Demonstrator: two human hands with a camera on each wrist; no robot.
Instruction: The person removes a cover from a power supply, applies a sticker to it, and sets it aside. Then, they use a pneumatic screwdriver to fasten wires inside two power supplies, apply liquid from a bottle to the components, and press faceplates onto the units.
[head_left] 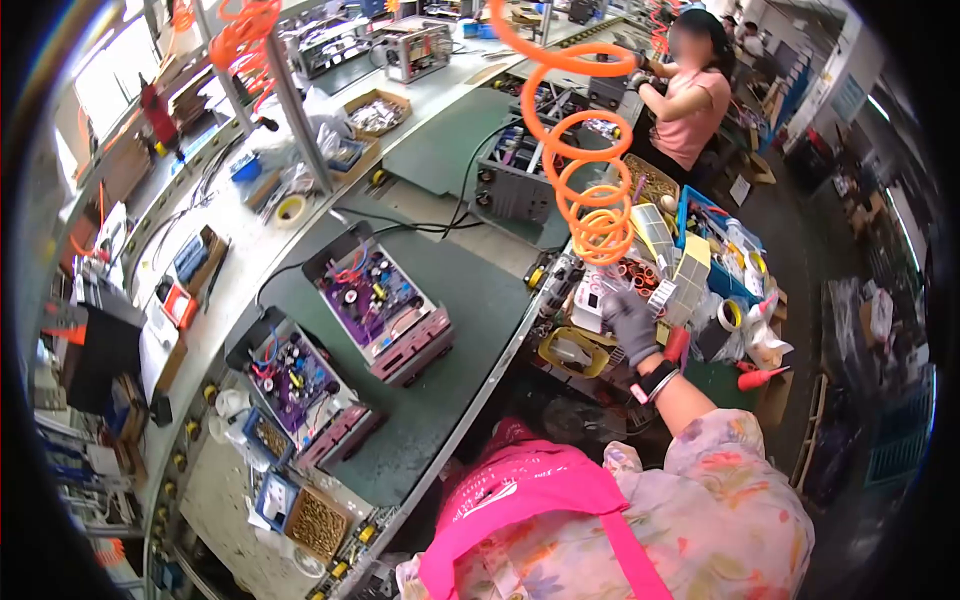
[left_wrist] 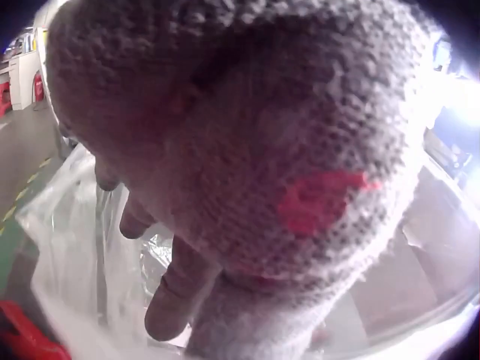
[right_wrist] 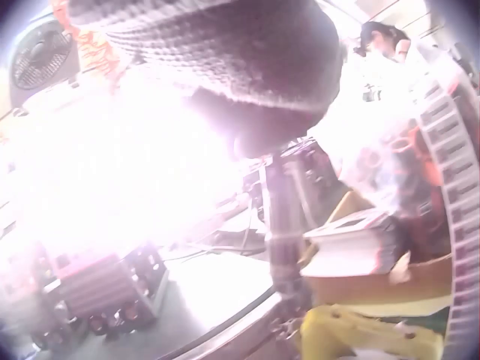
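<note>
In the head view my right hand (head_left: 632, 328), in a grey glove, reaches over the parts beside the line. It is close to a white box (head_left: 588, 300) and several orange-red rings (head_left: 640, 272). In the right wrist view the gloved hand (right_wrist: 225, 60) is above a dark upright shaft (right_wrist: 283, 225); I cannot tell whether the fingers hold it. My left hand (left_wrist: 247, 165) is outside the head view. Its own wrist view has the knit glove with a red mark and loosely extended fingers (left_wrist: 171, 300), in front of clear plastic (left_wrist: 71, 240).
Two opened units with circuit boards (head_left: 375, 300) (head_left: 295, 385) stand on the green line surface (head_left: 450, 280). An orange coiled hose (head_left: 590, 130) hangs above. A yellow tray (head_left: 573, 352) and a blue bin (head_left: 700, 215) flank the right hand. Another person (head_left: 690, 110) works farther along.
</note>
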